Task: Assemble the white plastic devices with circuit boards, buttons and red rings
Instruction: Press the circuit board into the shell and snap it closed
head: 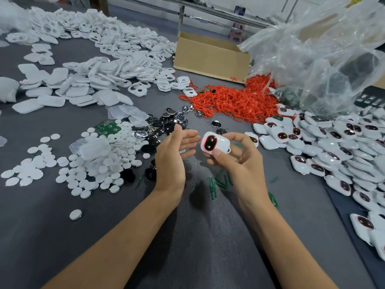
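My right hand (pixel 239 157) grips a white device (pixel 214 142) with a red ring and black buttons on its face, thumb on its lower edge. Just left of it, my left hand (pixel 175 153) hangs with fingers relaxed and holds nothing. A heap of red rings (pixel 233 101) lies behind the hands. Black and chrome buttons (pixel 164 126) are scattered in front of my left hand. A green circuit board (pixel 108 127) lies among white discs (pixel 87 167). Empty white shells (pixel 100 65) are piled at the far left. Several finished devices (pixel 333 147) are heaped on the right.
A cardboard box (pixel 210 57) stands at the back of the grey table (pixel 62 226). A large clear plastic bag (pixel 323 59) bulges at the back right. Small green pieces (pixel 220 182) lie under my right wrist. Clear plastic caps (pixel 93 149) sit among the discs.
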`<state>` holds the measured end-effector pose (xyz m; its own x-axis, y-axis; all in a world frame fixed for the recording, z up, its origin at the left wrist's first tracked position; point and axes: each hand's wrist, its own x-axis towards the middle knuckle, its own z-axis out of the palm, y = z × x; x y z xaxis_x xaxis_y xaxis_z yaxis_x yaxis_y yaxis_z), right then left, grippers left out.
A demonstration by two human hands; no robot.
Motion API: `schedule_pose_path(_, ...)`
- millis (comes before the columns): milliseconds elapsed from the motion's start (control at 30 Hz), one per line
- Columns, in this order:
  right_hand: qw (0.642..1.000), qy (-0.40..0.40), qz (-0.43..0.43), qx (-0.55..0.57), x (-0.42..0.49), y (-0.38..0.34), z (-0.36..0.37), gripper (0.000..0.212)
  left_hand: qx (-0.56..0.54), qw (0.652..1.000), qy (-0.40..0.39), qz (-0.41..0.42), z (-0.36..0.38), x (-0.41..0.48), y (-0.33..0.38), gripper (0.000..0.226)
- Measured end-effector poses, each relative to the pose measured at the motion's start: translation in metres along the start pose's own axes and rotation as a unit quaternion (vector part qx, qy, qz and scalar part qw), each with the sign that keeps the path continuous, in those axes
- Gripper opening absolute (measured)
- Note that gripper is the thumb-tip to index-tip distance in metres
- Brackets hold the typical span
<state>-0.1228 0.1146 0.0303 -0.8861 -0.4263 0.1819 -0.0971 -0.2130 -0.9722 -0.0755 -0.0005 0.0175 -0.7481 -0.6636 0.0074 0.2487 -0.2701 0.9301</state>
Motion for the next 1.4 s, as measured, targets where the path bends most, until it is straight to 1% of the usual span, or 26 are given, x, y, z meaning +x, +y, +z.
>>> schedule_pose_path(100,0.999,0.000,0.027,0.034,0.000,0.002,0.000,0.018,0.007,1.000,-0.005,-0.004,0.001,0.000,0.002,0.044)
schedule_pose_path(167,0.999,-0.002,0.027,0.026,0.000,0.002,0.000,0.018,0.008,1.000,-0.007,-0.007,0.002,0.000,0.003,0.044)
schedule_pose_path(267,0.999,0.002,-0.009,-0.051,0.001,0.002,0.001,0.019,0.009,1.000,-0.008,-0.007,0.002,0.000,0.003,0.042)
schedule_pose_path(367,0.983,0.008,-0.042,-0.178,0.003,0.007,-0.001,0.020,0.012,1.000,-0.010,-0.010,0.002,0.002,0.001,0.036)
schedule_pose_path(400,0.980,0.005,-0.043,-0.195,0.003,0.008,-0.001,0.022,0.016,1.000,-0.010,-0.013,0.002,0.003,0.000,0.035)
schedule_pose_path(433,0.982,-0.002,-0.039,-0.186,0.003,0.009,-0.002,0.025,0.024,1.000,-0.009,-0.014,0.002,0.003,-0.001,0.035)
schedule_pose_path(533,0.993,-0.039,-0.014,-0.111,0.003,0.007,-0.001,0.037,0.054,0.998,-0.009,-0.017,0.001,0.003,-0.005,0.035)
schedule_pose_path(600,0.991,-0.037,-0.018,-0.126,0.002,0.007,0.000,0.039,0.058,0.998,-0.005,-0.019,0.002,0.002,-0.006,0.035)
schedule_pose_path(633,0.986,-0.019,-0.036,-0.159,0.002,0.006,0.001,0.038,0.057,0.998,-0.001,-0.020,0.002,0.002,-0.005,0.035)
schedule_pose_path(700,0.963,0.029,-0.110,-0.245,-0.001,0.006,0.002,0.034,0.057,0.998,0.010,-0.019,0.003,0.002,-0.005,0.034)
schedule_pose_path(733,0.946,0.039,-0.147,-0.286,-0.002,0.006,0.002,0.033,0.057,0.998,0.016,-0.017,0.003,0.003,-0.005,0.034)
schedule_pose_path(767,0.928,0.027,-0.164,-0.335,-0.002,0.007,0.002,0.034,0.056,0.998,0.023,-0.015,0.004,0.003,-0.005,0.034)
schedule_pose_path(833,0.880,-0.032,-0.149,-0.449,-0.004,0.012,0.003,0.037,0.052,0.998,0.033,-0.009,0.004,0.003,-0.005,0.036)
schedule_pose_path(867,0.862,-0.042,-0.146,-0.484,-0.006,0.015,0.003,0.038,0.049,0.998,0.035,-0.007,0.003,0.003,-0.005,0.037)
schedule_pose_path(900,0.854,-0.032,-0.155,-0.496,-0.007,0.016,0.003,0.039,0.043,0.998,0.034,-0.009,0.003,0.003,-0.004,0.038)
schedule_pose_path(967,0.851,-0.007,-0.176,-0.495,-0.006,0.016,0.003,0.038,0.026,0.999,0.030,-0.013,0.003,0.003,-0.003,0.040)
schedule_pose_path(1033,0.851,-0.021,-0.163,-0.499,-0.006,0.016,0.004,0.037,0.021,0.999,0.033,-0.012,0.002,0.002,-0.003,0.041)
schedule_pose_path(1067,0.850,-0.015,-0.161,-0.502,-0.006,0.016,0.003,0.037,0.025,0.999,0.033,-0.010,0.002,0.002,-0.003,0.041)
schedule_pose_path(1133,0.836,-0.003,-0.162,-0.525,-0.003,0.017,0.001,0.037,0.025,0.999,0.032,-0.005,0.002,0.003,-0.002,0.041)
schedule_pose_path(1167,0.828,-0.016,-0.158,-0.538,-0.004,0.017,0.002,0.036,0.022,0.999,0.034,-0.005,0.002,0.003,-0.003,0.041)
schedule_pose_path(1200,0.830,-0.025,-0.156,-0.536,-0.005,0.017,0.003,0.035,0.019,0.999,0.036,-0.006,0.002,0.002,-0.003,0.041)
schedule_pose_path(1233,0.846,-0.014,-0.161,-0.508,-0.005,0.016,0.003,0.034,0.018,0.999,0.035,-0.006,0.002,0.002,-0.002,0.041)
schedule_pose_path(1300,0.906,0.027,-0.176,-0.383,-0.003,0.011,0.000,0.031,0.010,0.999,0.030,-0.008,0.003,0.002,-0.002,0.041)
schedule_pose_path(1333,0.933,0.029,-0.171,-0.315,-0.002,0.009,-0.001,0.031,0.006,1.000,0.028,-0.010,0.002,0.002,-0.002,0.040)
schedule_pose_path(1400,0.967,0.012,-0.136,-0.216,0.000,0.006,-0.002,0.033,0.006,1.000,0.024,-0.010,0.001,0.002,-0.002,0.041)
